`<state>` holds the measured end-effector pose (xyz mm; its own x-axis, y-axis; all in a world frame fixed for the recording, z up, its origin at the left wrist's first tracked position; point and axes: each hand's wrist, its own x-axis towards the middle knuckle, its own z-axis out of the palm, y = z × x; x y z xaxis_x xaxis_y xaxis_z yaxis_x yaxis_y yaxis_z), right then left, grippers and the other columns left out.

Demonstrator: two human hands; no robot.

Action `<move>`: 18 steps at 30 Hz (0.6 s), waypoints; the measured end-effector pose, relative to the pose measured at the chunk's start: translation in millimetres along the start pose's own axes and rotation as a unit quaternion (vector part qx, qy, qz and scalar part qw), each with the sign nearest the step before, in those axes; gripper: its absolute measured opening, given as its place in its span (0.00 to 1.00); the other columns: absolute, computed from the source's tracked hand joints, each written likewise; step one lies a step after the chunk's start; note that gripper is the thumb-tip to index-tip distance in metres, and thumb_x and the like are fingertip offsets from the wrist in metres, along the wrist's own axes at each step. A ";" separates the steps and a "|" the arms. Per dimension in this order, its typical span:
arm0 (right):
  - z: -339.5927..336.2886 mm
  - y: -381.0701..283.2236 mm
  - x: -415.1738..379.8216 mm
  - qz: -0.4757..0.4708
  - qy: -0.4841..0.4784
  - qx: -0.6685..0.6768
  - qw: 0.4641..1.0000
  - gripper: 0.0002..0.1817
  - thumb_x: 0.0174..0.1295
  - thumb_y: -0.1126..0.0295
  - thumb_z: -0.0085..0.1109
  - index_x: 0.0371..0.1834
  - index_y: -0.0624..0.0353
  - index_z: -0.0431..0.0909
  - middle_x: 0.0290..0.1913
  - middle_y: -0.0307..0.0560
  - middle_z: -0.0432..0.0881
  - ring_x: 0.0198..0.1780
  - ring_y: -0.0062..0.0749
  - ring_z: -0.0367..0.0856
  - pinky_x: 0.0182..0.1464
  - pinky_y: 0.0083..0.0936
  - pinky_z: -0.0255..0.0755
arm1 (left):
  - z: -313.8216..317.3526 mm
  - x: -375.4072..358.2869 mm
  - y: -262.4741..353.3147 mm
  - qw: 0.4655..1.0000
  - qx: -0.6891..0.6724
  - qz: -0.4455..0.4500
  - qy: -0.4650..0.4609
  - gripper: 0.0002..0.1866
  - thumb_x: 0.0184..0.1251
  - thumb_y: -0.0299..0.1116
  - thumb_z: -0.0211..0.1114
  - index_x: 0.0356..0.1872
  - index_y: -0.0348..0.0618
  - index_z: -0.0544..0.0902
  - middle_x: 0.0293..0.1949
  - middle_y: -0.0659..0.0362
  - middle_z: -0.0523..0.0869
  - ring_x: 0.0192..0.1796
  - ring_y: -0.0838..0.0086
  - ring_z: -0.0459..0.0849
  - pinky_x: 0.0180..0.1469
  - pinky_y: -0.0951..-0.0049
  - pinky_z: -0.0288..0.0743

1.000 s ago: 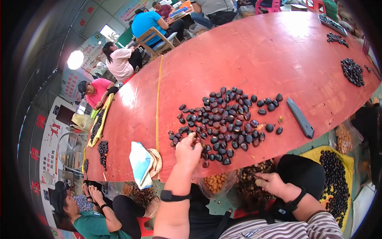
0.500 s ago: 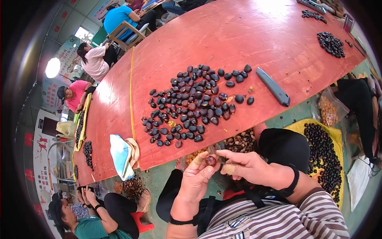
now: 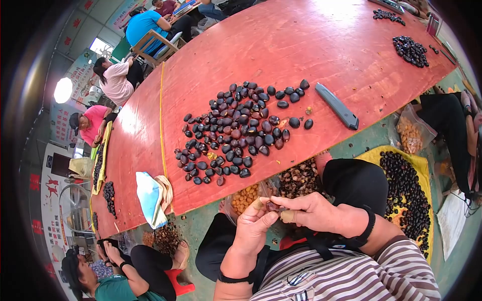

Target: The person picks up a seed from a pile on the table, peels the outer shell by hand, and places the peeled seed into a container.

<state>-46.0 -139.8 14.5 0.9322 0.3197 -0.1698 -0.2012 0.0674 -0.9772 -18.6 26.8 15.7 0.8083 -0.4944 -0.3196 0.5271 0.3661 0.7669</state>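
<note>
- Surface: red table (image 3: pixel 241 52), edge sloping across the view; yellow line (image 3: pixel 162 115) over its width.
- Room: green floor (image 3: pixel 359 146); bright lamp (image 3: pixel 63 91) at left; printed banners (image 3: pixel 52 193) on the walls; standing fan (image 3: pixel 75 205) beside the table's far end.
- Left hand (image 3: pixel 252 220): raised from below, in front of the table edge, thumb and index finger pinched on one dark nut (image 3: pixel 272 206).
- Right hand (image 3: pixel 324 213): comes in from the right, roughly level, index finger and thumb reaching the same nut. Hands together at the nut; whether the right also grips it, cannot tell.
- Nut position: between the fingertips, above the lap, off the table.
- Counts, wearer: two black wristbands (image 3: pixel 365 228), one per wrist.
- Counts, table: one large heap of dark nuts (image 3: pixel 236 133), many dozens, too crowded for an exact figure; one grey bar (image 3: pixel 337 107) right of it; one blue-and-white cloth (image 3: pixel 150 195) at the near edge.
- Counts, below: two bags of yellow kernels, one near the left hand (image 3: pixel 245 199), one farther right (image 3: pixel 409 135); one shell heap (image 3: pixel 299 179); one yellow sheet (image 3: pixel 420 168) bearing uncounted dark nuts.
- Others: at least four people, shirts blue (image 3: pixel 145 31), pale pink (image 3: pixel 116 83), bright pink (image 3: pixel 93 124), green (image 3: pixel 118 288).
</note>
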 end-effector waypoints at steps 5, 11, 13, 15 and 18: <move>-2.0 -1.5 2.3 0.043 0.006 0.028 0.999 0.19 0.54 0.73 0.52 0.51 0.50 0.68 0.29 0.34 0.76 0.28 0.11 0.65 0.33 0.10 0.65 | -9.8 1.5 -9.2 1.000 0.016 -0.002 0.017 0.16 0.50 0.21 0.59 0.43 0.42 0.72 0.39 0.63 0.75 0.42 0.80 0.73 0.45 0.82 0.68; 6.6 21.0 8.8 0.016 0.063 0.056 0.996 0.17 0.55 0.73 0.50 0.50 0.52 0.69 0.27 0.33 0.75 0.25 0.09 0.65 0.28 0.10 0.66 | -6.8 4.1 -12.9 0.997 0.047 0.014 0.052 0.15 0.52 0.19 0.57 0.43 0.39 0.73 0.36 0.65 0.74 0.39 0.84 0.71 0.43 0.86 0.65; 3.5 14.3 7.6 0.101 0.052 0.092 0.989 0.17 0.56 0.72 0.50 0.50 0.51 0.70 0.26 0.34 0.75 0.24 0.09 0.66 0.26 0.09 0.64 | -6.5 5.9 -13.8 0.994 0.097 0.029 0.046 0.14 0.53 0.19 0.56 0.43 0.38 0.73 0.36 0.65 0.74 0.39 0.84 0.72 0.43 0.86 0.65; 1.4 18.2 9.4 0.124 0.044 0.129 0.983 0.17 0.56 0.70 0.50 0.50 0.49 0.70 0.24 0.33 0.74 0.22 0.10 0.65 0.23 0.08 0.63 | -6.9 6.5 -15.4 0.989 0.133 0.039 0.043 0.14 0.53 0.18 0.55 0.43 0.37 0.72 0.36 0.65 0.75 0.39 0.84 0.72 0.43 0.86 0.65; -0.8 29.7 11.7 0.150 0.034 0.191 0.969 0.16 0.56 0.68 0.50 0.50 0.48 0.70 0.23 0.33 0.73 0.19 0.12 0.64 0.21 0.08 0.61 | -8.0 7.9 -18.9 0.985 0.165 0.042 0.042 0.15 0.54 0.19 0.55 0.44 0.35 0.72 0.36 0.64 0.75 0.39 0.84 0.72 0.43 0.86 0.65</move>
<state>-40.8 -134.9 -16.6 0.8291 0.3179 -0.4600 -0.5516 0.3303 -0.7659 -20.1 22.2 -5.8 0.8711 -0.4022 -0.2818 0.3552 0.1198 0.9271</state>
